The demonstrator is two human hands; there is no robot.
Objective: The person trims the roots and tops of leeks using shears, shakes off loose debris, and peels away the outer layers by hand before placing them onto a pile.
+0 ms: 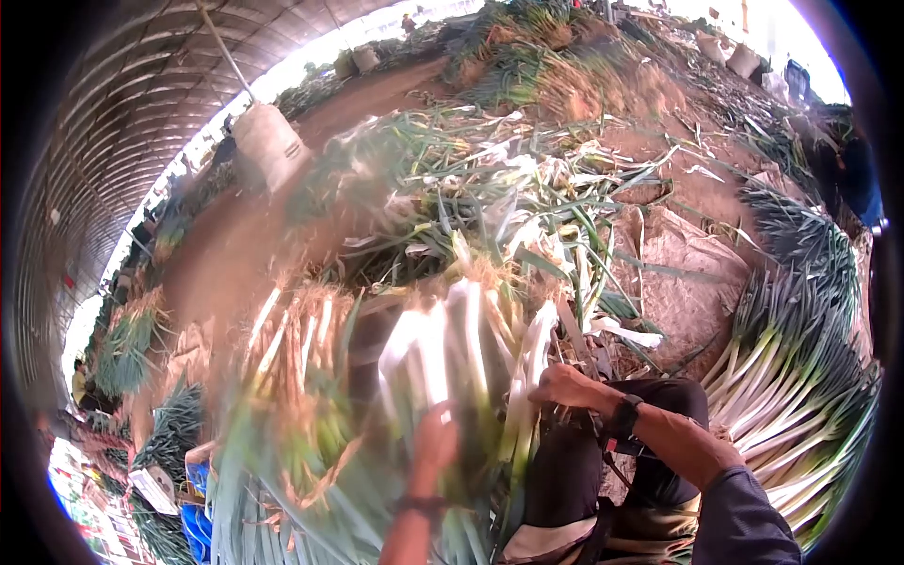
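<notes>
1. While the front leeks lie with their roots away from us, their leaves run toward our body; we judge that this puts the pale shanks within easy reach of both hands.
2. Left hand: over the shanks, motion-blurred. We cannot tell whether its fingers grasp a stalk or merely rest there.
3. Right hand: fingers bent inward, just beside the rightmost shank. We cannot tell whether they clasp it. A dark watch circles this wrist.
4. Location: we find the front leeks between a papery brown bunch on the left and our dark trousers on the right.
5. Placement: the stack of leeks at our right lies roughly parallel, probably so stalks do not tangle. Loose leaf scraps lie beyond, presumably apart from whole stalks.
6. Appearance: we note shanks glossy white, washed out by glare in places, grading through yellow-green into blurred green leaves; root ends tan and fibrous.
</notes>
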